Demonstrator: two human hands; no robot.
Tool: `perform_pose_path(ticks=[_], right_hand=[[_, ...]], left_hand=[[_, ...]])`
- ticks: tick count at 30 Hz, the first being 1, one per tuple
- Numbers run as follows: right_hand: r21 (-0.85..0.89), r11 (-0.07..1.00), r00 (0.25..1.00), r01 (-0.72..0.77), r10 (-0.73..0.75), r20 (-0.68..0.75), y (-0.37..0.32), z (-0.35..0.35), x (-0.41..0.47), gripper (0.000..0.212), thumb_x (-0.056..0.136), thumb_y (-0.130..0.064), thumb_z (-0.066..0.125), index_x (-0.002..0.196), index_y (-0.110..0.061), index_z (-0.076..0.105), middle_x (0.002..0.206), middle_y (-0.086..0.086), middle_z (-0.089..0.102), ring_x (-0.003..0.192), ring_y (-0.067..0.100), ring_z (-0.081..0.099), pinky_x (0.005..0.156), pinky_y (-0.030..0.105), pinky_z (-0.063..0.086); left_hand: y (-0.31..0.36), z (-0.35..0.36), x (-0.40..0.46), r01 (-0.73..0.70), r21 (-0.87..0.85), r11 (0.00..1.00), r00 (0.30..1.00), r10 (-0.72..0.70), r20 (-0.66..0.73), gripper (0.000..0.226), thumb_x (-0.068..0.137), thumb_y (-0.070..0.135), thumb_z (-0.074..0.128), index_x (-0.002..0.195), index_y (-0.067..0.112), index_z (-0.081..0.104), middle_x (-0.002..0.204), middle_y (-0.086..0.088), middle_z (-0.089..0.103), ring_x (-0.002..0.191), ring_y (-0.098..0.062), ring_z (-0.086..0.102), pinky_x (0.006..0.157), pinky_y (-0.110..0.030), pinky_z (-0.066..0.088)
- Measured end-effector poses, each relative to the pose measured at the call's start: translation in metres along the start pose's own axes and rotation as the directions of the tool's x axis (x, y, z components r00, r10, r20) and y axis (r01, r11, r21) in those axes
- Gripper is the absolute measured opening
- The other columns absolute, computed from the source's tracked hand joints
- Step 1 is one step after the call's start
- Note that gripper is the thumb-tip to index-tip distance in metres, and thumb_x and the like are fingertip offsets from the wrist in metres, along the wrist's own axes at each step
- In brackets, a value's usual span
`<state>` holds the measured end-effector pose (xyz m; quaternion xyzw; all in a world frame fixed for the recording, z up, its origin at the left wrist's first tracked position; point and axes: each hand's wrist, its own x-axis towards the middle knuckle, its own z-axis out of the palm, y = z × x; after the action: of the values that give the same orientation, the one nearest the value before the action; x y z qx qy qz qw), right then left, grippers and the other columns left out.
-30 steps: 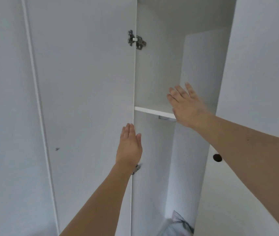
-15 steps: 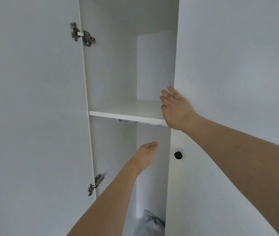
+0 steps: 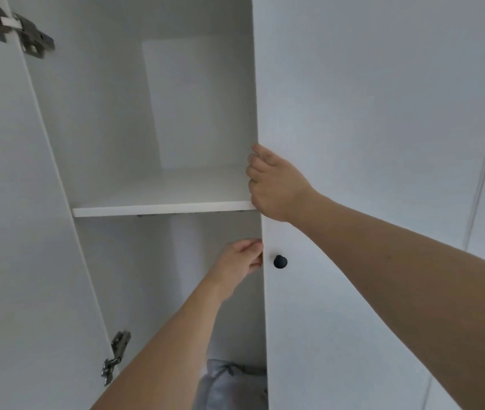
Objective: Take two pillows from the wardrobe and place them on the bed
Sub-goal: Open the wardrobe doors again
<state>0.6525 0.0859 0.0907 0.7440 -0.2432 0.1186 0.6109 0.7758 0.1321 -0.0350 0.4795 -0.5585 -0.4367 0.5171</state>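
The fingers (image 3: 255, 167) of the right hand (image 3: 276, 184) had curled round the inner edge of the right wardrobe door (image 3: 383, 143), gripping it at shelf height, where half a second before they lay nearly straight against that edge. The left hand (image 3: 236, 263), which earlier hung loosely inside the lower compartment touching nothing, had moved across to the same door edge below the shelf (image 3: 161, 208); its fingertips (image 3: 254, 247) pinched the edge just left of the round black knob (image 3: 280, 261) (thumb and fingers on opposite faces, as far as could be seen). The view had swung left and closer, so the opening looked wider. The upper hinge (image 3: 19, 34) now sat in the top left corner and the lower hinge (image 3: 115, 359) near the left forearm. A pale grey pillow (image 3: 232, 386) lay at the bottom of the wardrobe (image 3: 102, 113), partly hidden behind the left forearm and the door, and more of it showed than before.
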Motion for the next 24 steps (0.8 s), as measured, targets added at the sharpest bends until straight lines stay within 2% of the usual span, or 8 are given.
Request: perform_pose_path(ticks=[3,6,10,13,18,21,24], right_hand=[[-0.004,1.000,1.000,0.007,-0.007,-0.026,0.002,-0.012,-0.006,0.029,0.083,-0.020,0.048,0.078,-0.022,0.077,0.086,-0.003,0.070,0.105,0.022,0.063,0.111,0.039,0.036],[0.036,0.999,0.996,-0.016,0.018,-0.083,0.002,-0.026,-0.014,0.027,0.078,-0.012,0.047,0.071,-0.011,0.073,0.079,0.006,0.066,0.096,0.028,0.064,0.109,0.043,0.039],[0.071,0.996,0.999,-0.054,0.054,-0.002,0.002,-0.045,-0.025,0.036,0.083,-0.013,0.038,0.084,-0.003,0.072,0.097,0.013,0.066,0.107,0.033,0.059,0.116,0.045,0.026],[0.070,0.996,0.998,-0.052,0.049,0.049,0.004,-0.060,-0.033,0.039,0.087,-0.015,0.034,0.085,-0.002,0.070,0.100,0.013,0.066,0.110,0.033,0.057,0.118,0.045,0.022],[0.069,0.996,0.998,-0.065,0.064,0.021,0.007,-0.083,-0.056,0.036,0.088,-0.016,0.034,0.080,-0.003,0.066,0.096,0.013,0.065,0.107,0.033,0.058,0.118,0.045,0.021],[0.064,0.997,0.998,-0.045,0.047,-0.030,0.013,-0.100,-0.076,0.031,0.089,-0.015,0.035,0.079,-0.004,0.063,0.094,0.012,0.064,0.109,0.033,0.057,0.118,0.046,0.023],[0.083,0.996,0.996,-0.027,0.034,-0.085,0.020,-0.114,-0.098,0.024,0.088,-0.014,0.040,0.080,-0.005,0.061,0.098,0.011,0.064,0.112,0.032,0.057,0.117,0.046,0.024]], left_hand=[[0.003,0.001,-0.012,0.040,-0.078,0.996,0.999,-0.040,-0.007,0.030,0.100,0.014,0.052,0.124,0.000,0.061,0.118,-0.017,0.069,0.111,-0.029,0.065,0.101,-0.035,0.049],[0.003,0.004,-0.028,0.044,-0.105,0.994,0.999,-0.046,-0.013,0.030,0.097,0.015,0.058,0.121,-0.002,0.062,0.116,-0.020,0.069,0.110,-0.032,0.065,0.099,-0.037,0.051],[0.003,-0.002,-0.035,0.048,-0.113,0.992,0.998,-0.043,0.051,0.029,0.093,0.015,0.063,0.115,-0.003,0.066,0.110,-0.021,0.070,0.103,-0.033,0.068,0.091,-0.035,0.056],[0.004,-0.006,-0.035,0.045,-0.077,0.996,0.994,-0.037,0.104,0.023,0.089,0.016,0.069,0.104,-0.001,0.070,0.101,-0.021,0.072,0.089,-0.028,0.071,0.081,-0.033,0.060],[0.004,-0.002,-0.042,0.007,-0.060,0.998,0.964,0.009,0.265,0.019,0.082,0.017,0.075,0.088,-0.001,0.073,0.083,-0.016,0.075,0.075,-0.025,0.073,0.068,-0.032,0.061],[0.005,0.009,-0.052,-0.018,-0.055,0.998,0.931,0.037,0.362,0.030,0.068,0.024,0.080,0.084,-0.001,0.074,0.082,-0.018,0.075,0.070,-0.025,0.073,0.063,-0.031,0.060],[0.009,0.024,-0.061,-0.061,-0.042,0.997,0.885,0.073,0.460,0.029,0.060,0.028,0.084,0.077,0.005,0.077,0.082,-0.019,0.075,0.066,-0.024,0.072,0.061,-0.030,0.059]])
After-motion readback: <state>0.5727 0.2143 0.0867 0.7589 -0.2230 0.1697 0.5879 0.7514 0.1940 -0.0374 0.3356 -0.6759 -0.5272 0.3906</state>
